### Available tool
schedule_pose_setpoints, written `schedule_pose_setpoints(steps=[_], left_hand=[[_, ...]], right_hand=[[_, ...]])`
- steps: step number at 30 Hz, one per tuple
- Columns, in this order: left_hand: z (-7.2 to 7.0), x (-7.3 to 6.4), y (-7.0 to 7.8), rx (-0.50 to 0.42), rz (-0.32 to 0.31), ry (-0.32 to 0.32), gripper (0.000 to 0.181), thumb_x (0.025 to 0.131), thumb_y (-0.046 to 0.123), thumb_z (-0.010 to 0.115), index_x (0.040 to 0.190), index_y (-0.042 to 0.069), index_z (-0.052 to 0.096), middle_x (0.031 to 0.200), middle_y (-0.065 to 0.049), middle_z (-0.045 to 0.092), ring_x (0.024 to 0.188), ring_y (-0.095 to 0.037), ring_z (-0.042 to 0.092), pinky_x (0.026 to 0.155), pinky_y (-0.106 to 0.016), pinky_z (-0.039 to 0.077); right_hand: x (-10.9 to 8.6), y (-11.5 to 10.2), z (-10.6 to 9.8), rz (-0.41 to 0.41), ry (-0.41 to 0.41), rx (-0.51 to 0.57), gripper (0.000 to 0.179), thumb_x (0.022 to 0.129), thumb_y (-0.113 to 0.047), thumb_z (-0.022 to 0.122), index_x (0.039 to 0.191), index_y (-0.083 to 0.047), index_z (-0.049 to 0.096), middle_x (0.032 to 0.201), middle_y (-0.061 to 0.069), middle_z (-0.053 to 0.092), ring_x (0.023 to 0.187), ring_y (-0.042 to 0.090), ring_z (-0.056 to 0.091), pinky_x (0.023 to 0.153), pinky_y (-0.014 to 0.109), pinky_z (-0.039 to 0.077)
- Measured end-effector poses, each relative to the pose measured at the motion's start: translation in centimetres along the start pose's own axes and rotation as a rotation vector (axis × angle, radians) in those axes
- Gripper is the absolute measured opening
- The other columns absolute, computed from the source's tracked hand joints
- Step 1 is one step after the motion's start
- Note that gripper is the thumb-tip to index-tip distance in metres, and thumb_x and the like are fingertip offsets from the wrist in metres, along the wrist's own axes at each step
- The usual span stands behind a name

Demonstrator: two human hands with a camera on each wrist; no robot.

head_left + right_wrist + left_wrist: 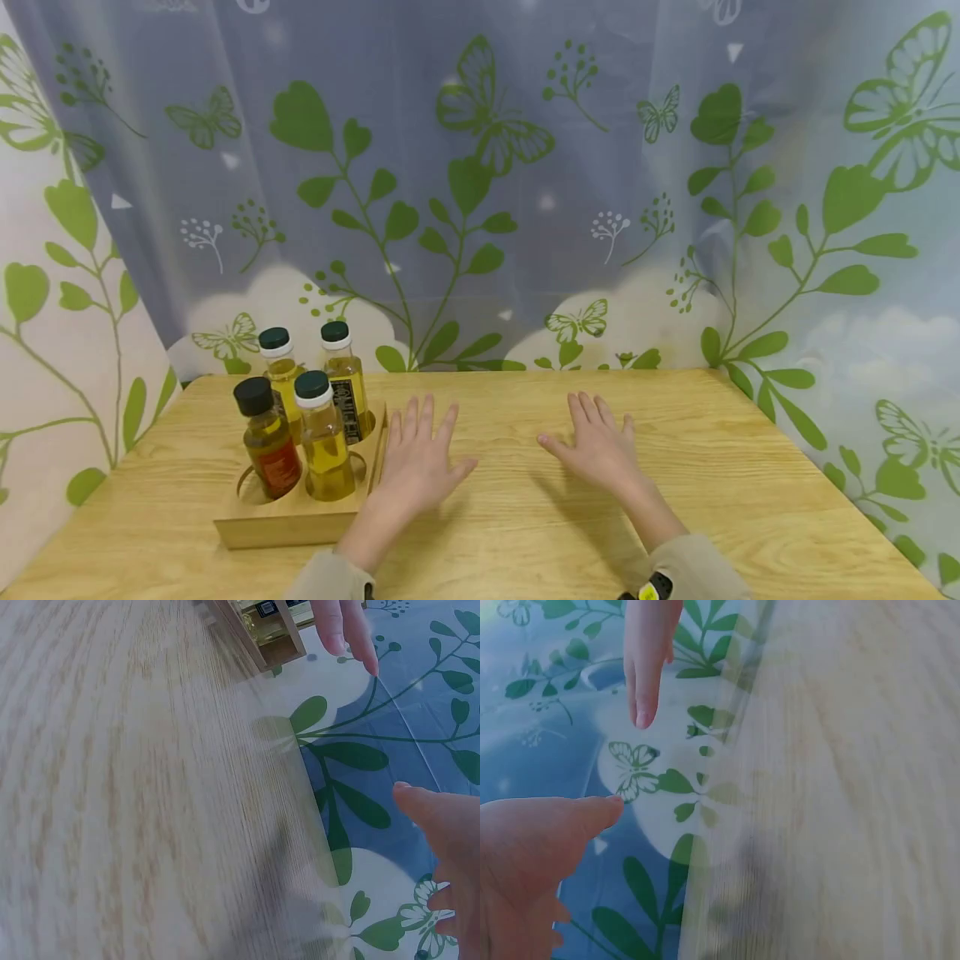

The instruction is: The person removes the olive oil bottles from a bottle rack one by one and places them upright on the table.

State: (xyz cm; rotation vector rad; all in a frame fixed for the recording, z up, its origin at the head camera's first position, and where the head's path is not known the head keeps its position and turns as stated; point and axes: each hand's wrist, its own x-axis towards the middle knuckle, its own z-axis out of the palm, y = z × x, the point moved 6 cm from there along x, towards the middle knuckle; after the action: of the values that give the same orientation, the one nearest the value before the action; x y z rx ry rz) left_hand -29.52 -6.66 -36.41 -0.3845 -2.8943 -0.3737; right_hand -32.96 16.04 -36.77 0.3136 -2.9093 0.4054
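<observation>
In the head view, my left hand (422,461) hovers over the table, fingers spread, just right of a wooden bottle rack (281,531). It holds nothing. My right hand (602,450) is further right, also above the table with straight fingers and nothing in it. The rack carries several bottles: one with a black cap and red label (276,462), and others of yellow oil with dark green caps, such as the front oil bottle (328,458). The left wrist view shows my left thumb (592,815); the right wrist view shows my right thumb (420,802).
The light wooden table (517,533) meets a blue and white curtain (405,167) at the back, printed with green leaves and butterflies. Similar patterned cloth (862,317) hangs along the right side and on the left.
</observation>
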Motion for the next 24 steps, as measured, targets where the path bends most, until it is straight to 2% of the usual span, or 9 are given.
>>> schedule_pose_setpoints(steps=[5,10,13,16,20,23,24], left_hand=[[-0.8,-1.4,0.0,0.008,0.046,0.008,0.078,0.088,0.054,0.052,0.148,0.011,0.026,0.151,-0.024,0.011,0.138,-0.040,0.007,0.109,-0.052,0.004],[-2.9,-2.8,0.0,0.039,0.131,0.091,0.080,0.086,0.050,0.059,0.145,0.006,0.029,0.148,-0.021,0.024,0.136,-0.036,0.021,0.109,-0.050,0.015],[-4.5,-3.8,-0.3,0.052,0.180,0.160,0.081,0.083,0.047,0.065,0.142,0.001,0.034,0.146,-0.019,0.032,0.133,-0.033,0.029,0.108,-0.048,0.022],[-6.4,-5.3,-0.6,0.050,0.267,0.309,0.079,0.080,0.043,0.070,0.138,-0.002,0.041,0.139,-0.018,0.043,0.126,-0.032,0.041,0.104,-0.047,0.029],[-9.4,-7.5,-1.0,-0.021,0.418,0.592,0.068,0.087,0.049,0.059,0.130,-0.004,0.049,0.126,-0.019,0.055,0.113,-0.033,0.052,0.098,-0.046,0.038],[-11.5,-8.8,-1.7,-0.097,0.471,0.731,0.068,0.092,0.052,0.046,0.128,-0.006,0.051,0.122,-0.021,0.057,0.110,-0.035,0.053,0.101,-0.037,0.035],[-12.2,-9.1,-2.0,-0.121,0.478,0.769,0.069,0.092,0.052,0.046,0.128,-0.006,0.051,0.121,-0.021,0.057,0.110,-0.036,0.053,0.103,-0.034,0.034]], right_hand=[[-0.1,-0.6,-0.1,-0.020,-0.004,0.021,0.086,0.088,-0.059,0.049,0.146,0.000,0.024,0.148,0.020,0.026,0.136,0.040,0.018,0.100,0.068,0.008],[-0.2,-1.8,-0.8,-0.082,0.040,0.085,0.080,0.089,-0.052,0.052,0.143,0.002,0.028,0.144,0.022,0.032,0.132,0.041,0.027,0.101,0.062,0.022],[-0.3,-2.7,-1.3,-0.119,0.057,0.134,0.077,0.089,-0.048,0.055,0.142,0.003,0.032,0.142,0.023,0.035,0.129,0.041,0.031,0.100,0.060,0.027],[-0.4,-3.7,-1.5,-0.149,0.063,0.135,0.075,0.088,-0.049,0.057,0.140,0.001,0.036,0.140,0.021,0.039,0.127,0.041,0.036,0.099,0.058,0.031],[-0.6,-5.0,-1.6,-0.190,0.065,0.124,0.073,0.086,-0.048,0.060,0.139,-0.001,0.040,0.137,0.018,0.045,0.123,0.038,0.042,0.098,0.054,0.034],[-0.7,-6.1,-1.6,-0.221,0.061,0.155,0.072,0.085,-0.046,0.062,0.138,-0.002,0.042,0.135,0.016,0.047,0.122,0.036,0.044,0.098,0.052,0.035],[-0.7,-6.5,-1.6,-0.231,0.059,0.172,0.072,0.085,-0.046,0.063,0.138,-0.002,0.042,0.135,0.016,0.048,0.122,0.035,0.044,0.098,0.052,0.035]])
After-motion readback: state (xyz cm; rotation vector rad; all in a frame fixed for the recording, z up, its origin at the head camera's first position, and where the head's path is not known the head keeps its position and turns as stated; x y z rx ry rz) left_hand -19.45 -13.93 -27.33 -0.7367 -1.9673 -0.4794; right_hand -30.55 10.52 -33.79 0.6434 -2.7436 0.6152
